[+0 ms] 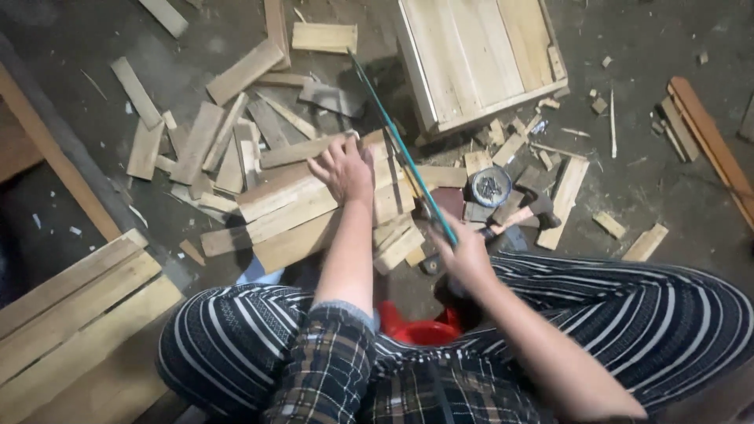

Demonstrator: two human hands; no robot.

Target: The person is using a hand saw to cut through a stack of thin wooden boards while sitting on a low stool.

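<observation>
On the floor [652, 188], seen from the head camera, the left hand [343, 169] presses flat, fingers spread, on a stack of wooden planks [298, 208] to steady it. The right hand [463, 255] has its fingers clamped on the handle of a green-framed saw [400, 149], whose blade crosses the planks' end. A hammer [522, 213] and a tin of nails [490, 186] lie just beside.

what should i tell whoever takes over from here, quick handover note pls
Left hand presses flat on the stacked wooden boards on the floor.
Right hand grips the handle of a green-framed saw, blade across the boards' right end.
Hammer and round tin of nails lie to the right; wooden crate behind.
Cut looks begun, not through; offcuts lie around.
</observation>
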